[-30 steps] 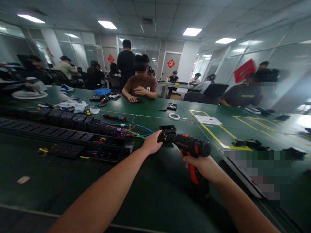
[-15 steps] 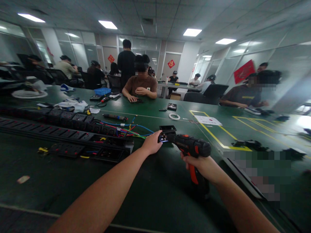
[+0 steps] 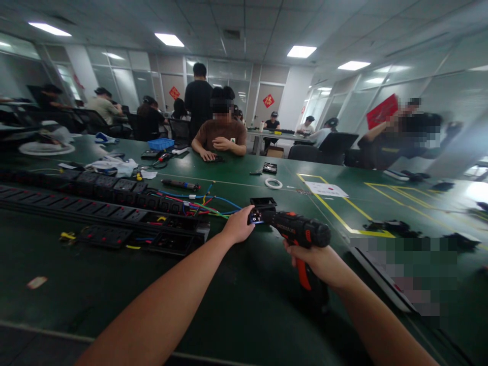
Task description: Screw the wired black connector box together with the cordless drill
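My right hand (image 3: pixel 310 259) is wrapped round the grip of a black and orange cordless drill (image 3: pixel 299 229), a finger near its trigger. The drill points left, its nose up against a small dark electrical part (image 3: pixel 256 217). Closed round that part is my left hand (image 3: pixel 239 223); its fingertips are partly hidden. Blue, red, yellow and green wires (image 3: pixel 213 203) run to the part from the left. A black rectangular frame (image 3: pixel 263 202) lies just behind it. Whether the bit sits on a screw is too small to tell.
Long black socket strips (image 3: pixel 76 201) lie at the left. A dark screwdriver-like tool (image 3: pixel 180 184), a white ring (image 3: pixel 273 183), a blue basket (image 3: pixel 160 144) and a paper sheet (image 3: pixel 327 189) rest on the green table (image 3: pixel 229 300). A co-worker (image 3: pixel 221 132) sits opposite.
Both of my hands, the drill and the part stay almost where they were. At the far right, a co-worker has raised their arms from the table toward their head.
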A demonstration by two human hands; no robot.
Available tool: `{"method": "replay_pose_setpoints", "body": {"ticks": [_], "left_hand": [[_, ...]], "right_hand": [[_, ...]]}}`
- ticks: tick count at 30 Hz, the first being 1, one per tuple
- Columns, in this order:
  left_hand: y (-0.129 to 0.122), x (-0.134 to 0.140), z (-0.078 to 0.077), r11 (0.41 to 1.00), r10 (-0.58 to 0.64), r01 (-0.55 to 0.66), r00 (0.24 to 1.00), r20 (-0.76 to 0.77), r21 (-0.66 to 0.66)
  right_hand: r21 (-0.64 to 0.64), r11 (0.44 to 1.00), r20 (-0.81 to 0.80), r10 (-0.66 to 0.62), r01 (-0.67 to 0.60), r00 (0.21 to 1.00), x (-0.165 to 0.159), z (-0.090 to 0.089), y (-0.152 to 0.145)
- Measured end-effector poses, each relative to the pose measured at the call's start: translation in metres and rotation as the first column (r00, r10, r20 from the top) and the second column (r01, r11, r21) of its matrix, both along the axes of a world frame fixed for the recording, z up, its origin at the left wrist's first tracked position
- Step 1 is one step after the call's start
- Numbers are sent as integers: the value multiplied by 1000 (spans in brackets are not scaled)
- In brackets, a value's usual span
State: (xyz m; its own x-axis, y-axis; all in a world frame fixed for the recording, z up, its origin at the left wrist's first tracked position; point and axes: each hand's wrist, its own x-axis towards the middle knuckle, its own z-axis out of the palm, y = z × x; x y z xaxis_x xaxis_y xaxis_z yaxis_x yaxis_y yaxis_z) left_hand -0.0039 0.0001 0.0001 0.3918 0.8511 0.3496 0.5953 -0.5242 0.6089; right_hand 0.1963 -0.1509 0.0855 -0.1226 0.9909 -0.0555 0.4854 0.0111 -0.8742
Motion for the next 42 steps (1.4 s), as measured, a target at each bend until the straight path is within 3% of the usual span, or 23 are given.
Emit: {"method": "replay_pose_setpoints", "body": {"ticks": [13,42], "left_hand": [[1,-2,-2,1000,-2,2,1000,7,16],[0,-2,0,1000,-3,3,1000,6,17]], "right_hand": [[-31,995,-8,-95,95,995,-8,10,-5],[-11,999,-28,-32,32,999,-3,-2,2]]}}
